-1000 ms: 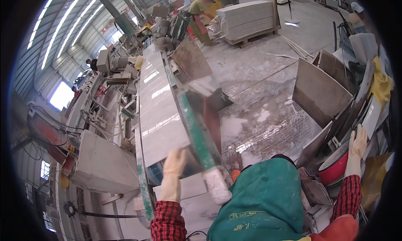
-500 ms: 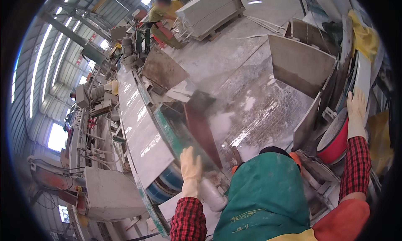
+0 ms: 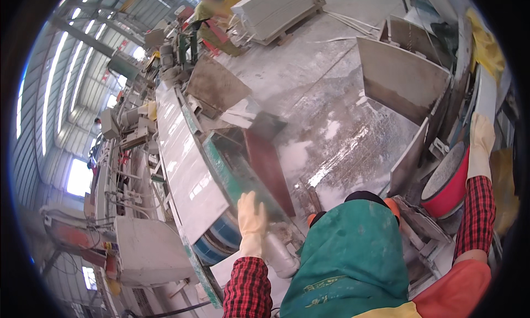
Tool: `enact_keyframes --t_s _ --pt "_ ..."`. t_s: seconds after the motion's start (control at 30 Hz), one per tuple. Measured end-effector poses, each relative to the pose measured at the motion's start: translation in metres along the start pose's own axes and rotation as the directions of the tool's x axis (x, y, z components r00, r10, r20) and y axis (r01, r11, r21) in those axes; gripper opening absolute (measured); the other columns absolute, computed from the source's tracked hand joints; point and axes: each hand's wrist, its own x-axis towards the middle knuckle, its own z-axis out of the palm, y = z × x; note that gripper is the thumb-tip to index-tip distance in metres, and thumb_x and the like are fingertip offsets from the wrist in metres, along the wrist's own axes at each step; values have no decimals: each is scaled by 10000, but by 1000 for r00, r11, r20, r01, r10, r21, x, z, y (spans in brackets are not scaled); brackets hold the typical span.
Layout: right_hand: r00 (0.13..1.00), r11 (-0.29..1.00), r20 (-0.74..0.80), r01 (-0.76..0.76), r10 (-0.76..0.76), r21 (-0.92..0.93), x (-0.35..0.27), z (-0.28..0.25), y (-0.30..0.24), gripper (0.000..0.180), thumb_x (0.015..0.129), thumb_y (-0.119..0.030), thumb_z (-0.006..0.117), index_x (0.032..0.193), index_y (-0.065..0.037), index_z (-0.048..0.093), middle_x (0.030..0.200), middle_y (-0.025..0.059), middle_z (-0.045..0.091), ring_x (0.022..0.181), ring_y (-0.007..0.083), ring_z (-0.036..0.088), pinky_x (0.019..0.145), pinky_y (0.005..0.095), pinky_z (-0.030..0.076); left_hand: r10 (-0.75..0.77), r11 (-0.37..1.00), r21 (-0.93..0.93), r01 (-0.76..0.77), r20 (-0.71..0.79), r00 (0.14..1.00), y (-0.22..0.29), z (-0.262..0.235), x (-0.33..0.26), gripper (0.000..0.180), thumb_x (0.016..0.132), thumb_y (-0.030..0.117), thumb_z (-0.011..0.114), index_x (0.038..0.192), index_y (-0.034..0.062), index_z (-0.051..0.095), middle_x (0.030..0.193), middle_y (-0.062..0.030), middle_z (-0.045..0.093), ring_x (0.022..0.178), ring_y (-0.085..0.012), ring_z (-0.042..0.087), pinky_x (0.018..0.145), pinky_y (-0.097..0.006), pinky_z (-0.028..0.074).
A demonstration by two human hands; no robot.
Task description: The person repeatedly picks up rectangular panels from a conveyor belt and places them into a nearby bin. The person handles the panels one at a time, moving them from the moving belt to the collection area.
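My left hand point(image 3: 252, 223), in a cream rubber glove, is open with its fingers pointing up. It lies beside the green machine edge point(image 3: 222, 169), by a blue banded roller point(image 3: 221, 238) and over a pale pipe point(image 3: 281, 256). A shiny white slab point(image 3: 185, 158) lies along the machine on my left. At the far right, my right hand point(image 3: 482, 135), gloved alike, is on a long pale strip point(image 3: 486, 94); its separate fingers do not show clearly. Just below it is a grey wheel with a red rim point(image 3: 454, 192). My green apron point(image 3: 348, 251) hangs between my arms.
Grey boards point(image 3: 403, 77) stand at the right over a wet floor point(image 3: 337, 146). A reddish board point(image 3: 269, 169) and a brown board point(image 3: 218, 85) lean beside the left machine. Farther back, another person point(image 3: 215, 28) bends by stacked white slabs point(image 3: 276, 11). A large pale block point(image 3: 152, 251) stands lower left.
The view has shifted slightly. My right hand sits further right on the strip, and its fingers, spread flat before, no longer show apart. My left hand stays where it was.
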Motion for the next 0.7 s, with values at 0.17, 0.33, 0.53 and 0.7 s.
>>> enact_keyframes --t_s 0.17,0.33,0.53,0.7 --pt "998 1000 -62 15 -13 26 -2 -7 -10 423 995 -429 440 1033 -64 650 1083 201 662 1010 430 620 868 523 502 15 1000 12 -15 26 1000 -4 1 -1 453 893 138 653 1322 22 568 1372 -246 551 1345 -414 445 1153 -453 331" --pt "996 997 -52 66 -67 -30 -6 -16 -10 415 1002 -401 441 1173 -82 644 1145 167 666 1056 396 618 923 493 485 30 999 12 -31 58 998 -5 1 3 455 907 134 661 1337 20 563 1372 -240 561 1361 -386 451 1177 -441 308" --pt "993 994 -73 90 -94 -62 -13 -9 -7 490 1009 -399 436 1352 -69 555 1327 167 590 1237 334 538 1057 439 413 11 1000 11 -11 28 1000 -3 3 1 456 913 150 658 1341 27 561 1396 -246 540 1360 -387 449 1176 -437 309" --pt "994 993 -47 93 -97 -70 -11 -2 -2 474 998 -384 472 1348 -77 562 1329 170 588 1243 330 537 1056 427 420 7 1000 6 -7 34 999 -4 3 1 463 913 154 658 1348 31 557 1406 -249 529 1365 -393 441 1176 -437 307"
